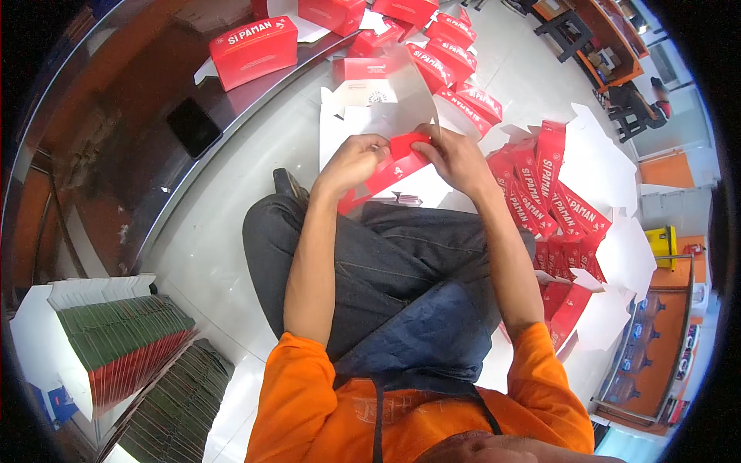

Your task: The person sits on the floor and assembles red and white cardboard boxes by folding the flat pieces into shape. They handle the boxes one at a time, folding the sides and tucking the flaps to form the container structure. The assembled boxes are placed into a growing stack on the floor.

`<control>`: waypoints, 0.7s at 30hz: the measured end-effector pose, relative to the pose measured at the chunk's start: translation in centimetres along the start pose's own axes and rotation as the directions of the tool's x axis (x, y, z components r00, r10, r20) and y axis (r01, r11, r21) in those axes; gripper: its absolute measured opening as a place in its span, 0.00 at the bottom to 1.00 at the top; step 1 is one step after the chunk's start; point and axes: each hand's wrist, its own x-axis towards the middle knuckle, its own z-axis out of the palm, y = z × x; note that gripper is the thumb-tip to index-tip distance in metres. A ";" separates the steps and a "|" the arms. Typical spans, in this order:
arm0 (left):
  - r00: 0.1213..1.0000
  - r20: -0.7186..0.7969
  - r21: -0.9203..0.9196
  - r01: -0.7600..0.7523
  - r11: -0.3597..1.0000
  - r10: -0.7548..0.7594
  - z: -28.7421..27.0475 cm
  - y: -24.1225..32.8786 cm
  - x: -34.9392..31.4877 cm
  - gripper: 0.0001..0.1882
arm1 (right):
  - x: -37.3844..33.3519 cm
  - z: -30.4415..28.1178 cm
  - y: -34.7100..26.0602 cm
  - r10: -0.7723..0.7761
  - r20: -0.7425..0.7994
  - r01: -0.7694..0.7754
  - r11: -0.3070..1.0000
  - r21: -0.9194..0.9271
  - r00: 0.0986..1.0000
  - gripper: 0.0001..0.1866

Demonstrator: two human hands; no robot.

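A partly folded red-and-white cardboard box [392,174] is held above my crossed legs, its pale inner panels spread out on the far side. My left hand [353,163] pinches the red edge on the left, fingers closed on it. On the right, my right hand [458,160] grips the same box, its thumb pressed on a red flap and its other fingers behind the board. A small dark-and-pale item [407,199] lies just below the box, too small to name.
Formed red boxes [448,58] are heaped on the floor ahead. More red boxes [552,197] pile up at my right. On the dark bench [100,131] are a phone [194,128] and a red box [255,54]. Stacked green-and-red cartons [127,347] stand lower left. A person [654,106] is far right.
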 end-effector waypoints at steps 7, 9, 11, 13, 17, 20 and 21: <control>0.997 0.077 -0.050 0.020 0.999 -0.016 -0.5 0.4 -0.1 0.14 | 0.5 -0.4 0.6 -0.128 0.130 0.126 0.992 0.019 0.983 0.13; 0.996 0.085 -0.129 0.046 0.991 -0.035 -0.4 0.6 -0.1 0.14 | 0.9 -1.2 0.0 -0.087 0.255 0.100 0.994 -0.039 0.963 0.16; 0.995 0.075 -0.260 0.076 0.963 -0.058 -0.3 0.6 0.0 0.14 | 1.3 -1.6 -0.8 -0.029 0.261 0.054 0.994 -0.091 0.965 0.19; 0.997 0.034 -0.360 0.074 0.930 -0.066 -0.1 1.4 -0.2 0.13 | 1.3 -1.4 -1.8 0.041 0.146 -0.022 0.991 -0.129 0.988 0.25; 0.987 -0.159 -0.679 -0.113 0.726 0.006 -0.1 -1.1 1.6 0.10 | -0.6 1.3 -4.9 -0.126 -0.200 0.152 0.981 0.121 0.972 0.37; 0.989 -0.146 -0.835 -0.113 0.538 -0.019 -0.1 0.2 1.2 0.15 | -2.4 2.8 -6.0 -0.280 -0.007 0.280 0.960 -0.030 0.960 0.39; 0.990 -0.142 -0.850 -0.113 0.514 -0.017 -0.2 0.3 1.3 0.15 | -2.4 3.3 -5.5 -0.266 -0.080 0.269 0.962 0.035 0.961 0.40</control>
